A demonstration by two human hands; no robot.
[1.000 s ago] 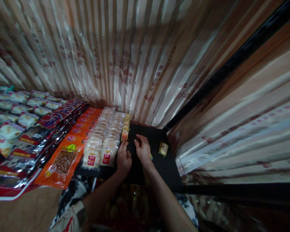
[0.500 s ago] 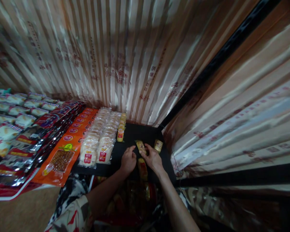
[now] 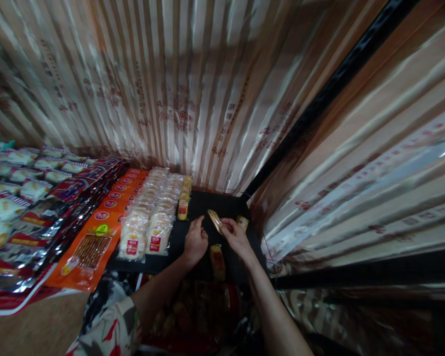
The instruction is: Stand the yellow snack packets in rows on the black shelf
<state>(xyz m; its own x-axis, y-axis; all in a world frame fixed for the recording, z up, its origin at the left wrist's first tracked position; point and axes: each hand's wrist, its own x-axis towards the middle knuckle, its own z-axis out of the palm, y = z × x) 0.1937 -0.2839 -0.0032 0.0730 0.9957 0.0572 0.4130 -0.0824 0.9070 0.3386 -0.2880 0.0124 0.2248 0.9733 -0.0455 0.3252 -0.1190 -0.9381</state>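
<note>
Yellow packet (image 3: 214, 219): tilted, off the fingertips of the right hand, above the black surface (image 3: 222, 200).
Right hand (image 3: 235, 236): thumb and fingers pinched on the packet's near end.
Left hand (image 3: 196, 241): apart from the right, index finger out, others curled; palm side hidden, can't tell if it grips anything.
Lower packet (image 3: 217, 263): yellow with red, flat on the surface between the forearms.
Far packet (image 3: 242, 222): on the surface just beyond the right hand, partly covered by it.
Yellow row (image 3: 184, 205): packets lined up beyond the left hand.
White crackers (image 3: 158, 225): two clear-wrapped rows, left of the yellow row.
Orange pack (image 3: 92, 242): brown sticks printed on front, left of the crackers.
Dark packs (image 3: 40, 232): shiny, overlapping, further left.
Backdrop: striped curtain (image 3: 133, 89), dark slanting pole (image 3: 319, 104).
</note>
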